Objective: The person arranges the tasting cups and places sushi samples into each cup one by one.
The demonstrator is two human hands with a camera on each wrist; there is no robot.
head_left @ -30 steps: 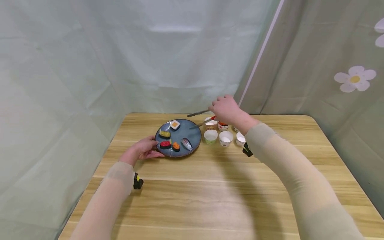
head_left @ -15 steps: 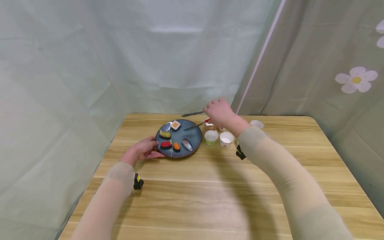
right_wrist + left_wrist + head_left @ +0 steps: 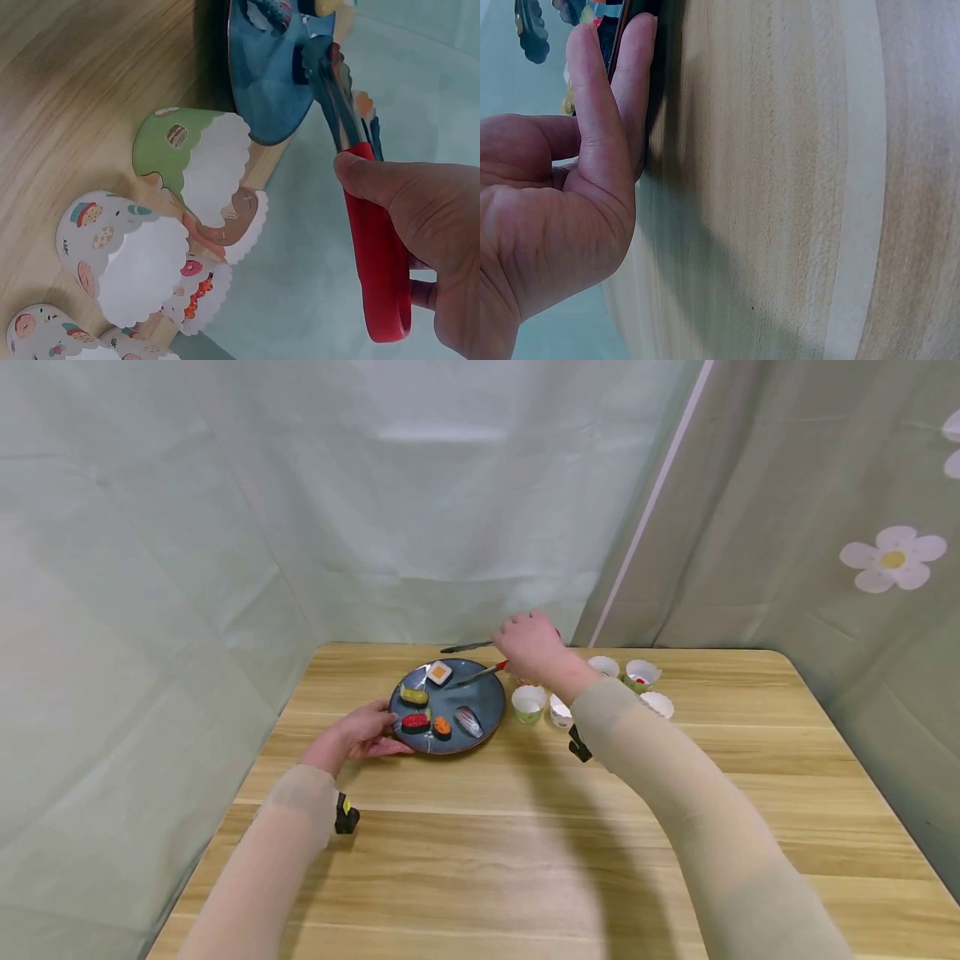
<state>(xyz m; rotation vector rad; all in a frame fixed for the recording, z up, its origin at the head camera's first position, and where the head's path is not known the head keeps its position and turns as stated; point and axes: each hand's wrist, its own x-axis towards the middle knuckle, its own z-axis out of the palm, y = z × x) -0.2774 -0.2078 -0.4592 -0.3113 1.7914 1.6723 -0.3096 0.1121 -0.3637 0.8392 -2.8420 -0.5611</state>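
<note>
My left hand (image 3: 365,729) grips the left rim of a dark blue plate (image 3: 486,697), fingers on either side of the edge. On it lie several toy sushi pieces: a white one with an orange centre (image 3: 438,672), a yellow-topped one (image 3: 413,696), a red roe one (image 3: 415,722), an orange-topped one (image 3: 442,727) and a silvery fish one (image 3: 468,722). My right hand (image 3: 532,643) holds red-handled metal tongs (image 3: 375,240). The tongs' arms are spread, one over the plate, the other above its far side; nothing shows between their tips.
Right of the plate stand several paper baking cups, including a green one (image 3: 529,704) and a white patterned one (image 3: 124,255). A cup at the back right (image 3: 642,675) has something red inside. My right forearm overlaps some cups. A curtain (image 3: 450,527) hangs behind the wooden table (image 3: 450,877).
My right hand has moved left and slightly down with the tongs, further over the plate. Cups at the right have come out from behind the arm. The left hand and plate stay put.
</note>
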